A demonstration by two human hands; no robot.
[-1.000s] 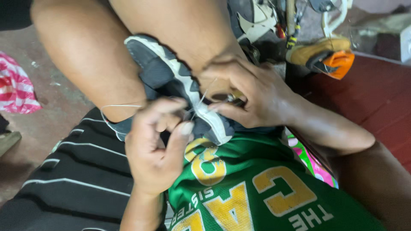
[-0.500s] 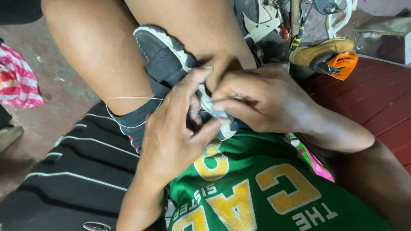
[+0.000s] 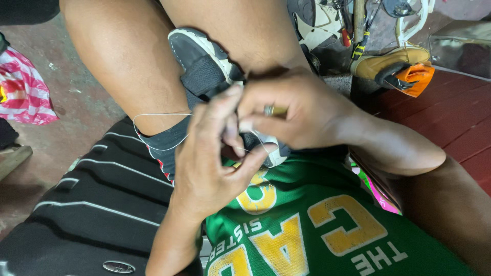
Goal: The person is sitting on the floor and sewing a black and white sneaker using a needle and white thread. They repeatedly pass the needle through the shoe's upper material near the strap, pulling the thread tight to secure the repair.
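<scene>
While the dark shoe (image 3: 204, 66) sits wedged between the knees, both hands, left hand (image 3: 209, 163) and right hand (image 3: 291, 112), pinch white thread (image 3: 158, 115) at its edge.

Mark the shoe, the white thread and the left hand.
shoe (image 3: 202, 64), head view, dark upper near the toe.
white thread (image 3: 158, 115), head view, loop over the leg.
left hand (image 3: 209, 168), head view, back of the hand.

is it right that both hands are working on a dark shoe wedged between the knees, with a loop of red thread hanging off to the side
Not quite: the thread is white, not red, as the head view shows. The rest holds: the left hand and right hand are both on the dark shoe wedged between the knees, and the thread loops off to the side.
</scene>
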